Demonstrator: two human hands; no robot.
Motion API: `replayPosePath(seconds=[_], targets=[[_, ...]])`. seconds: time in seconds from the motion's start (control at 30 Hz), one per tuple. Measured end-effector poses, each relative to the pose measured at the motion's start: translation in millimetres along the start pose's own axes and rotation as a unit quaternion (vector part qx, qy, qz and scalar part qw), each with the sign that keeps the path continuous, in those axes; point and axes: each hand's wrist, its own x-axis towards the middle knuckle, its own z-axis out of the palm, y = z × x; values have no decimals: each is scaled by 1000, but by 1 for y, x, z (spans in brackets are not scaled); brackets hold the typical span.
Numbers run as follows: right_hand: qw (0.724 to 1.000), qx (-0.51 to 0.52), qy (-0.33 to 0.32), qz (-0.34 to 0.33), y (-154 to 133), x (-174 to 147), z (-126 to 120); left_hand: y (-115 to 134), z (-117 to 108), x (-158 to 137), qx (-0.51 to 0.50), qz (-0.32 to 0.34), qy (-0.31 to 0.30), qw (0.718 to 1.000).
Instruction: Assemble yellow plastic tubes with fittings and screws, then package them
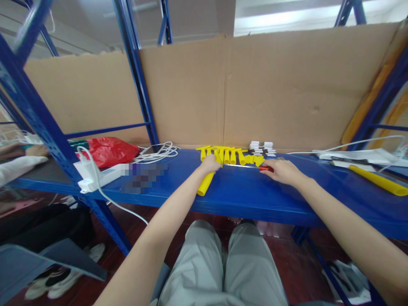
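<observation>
My left hand is closed around a yellow tube-shaped piece, whose wide end points down toward the table's front edge. My right hand grips the red handle of a screwdriver. Its long metal shaft reaches left to the piece in my left hand; whether the tip touches it is hidden. Just behind my hands stands a row of several similar yellow pieces with crosswise tops. Small yellow parts lie between that row and my right hand.
Small white parts are stacked against the cardboard wall. A long yellow tube lies at right near white packets. At left are a red plastic bag, a white power strip, coiled cable and another person's sleeve.
</observation>
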Motion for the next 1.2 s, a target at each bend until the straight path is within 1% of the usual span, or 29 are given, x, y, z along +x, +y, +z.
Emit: replayPosePath(seconds=[0.17,0.33,0.4,0.53,0.6,0.73,0.87,1.03,1.2], targets=[[1000,16,-9,13,-5,0,-2,0,-1,0,10,-3,0,1000],[999,-15,-26,29,-5,2,1,0,-1,0,13,-7,1,1000],[999,-24,-19,24,-4,2,1,0,-1,0,13,-6,4,1000],[999,-37,23,-3,-3,0,-1,0,-1,1,13,-7,2,1000],[999,-35,31,-8,-3,-1,-2,-1,0,2,10,-12,0,1000],[1000,-20,14,7,-4,-1,-2,-2,0,4,5,-15,-1,1000],[999,-26,-2,27,-4,1,-1,-1,0,2,10,-5,5,1000],[999,-34,8,-9,-2,1,0,-1,0,2,25,3,5,1000],[1000,-20,9,-9,-1,0,1,-2,1,5,21,2,1,1000]])
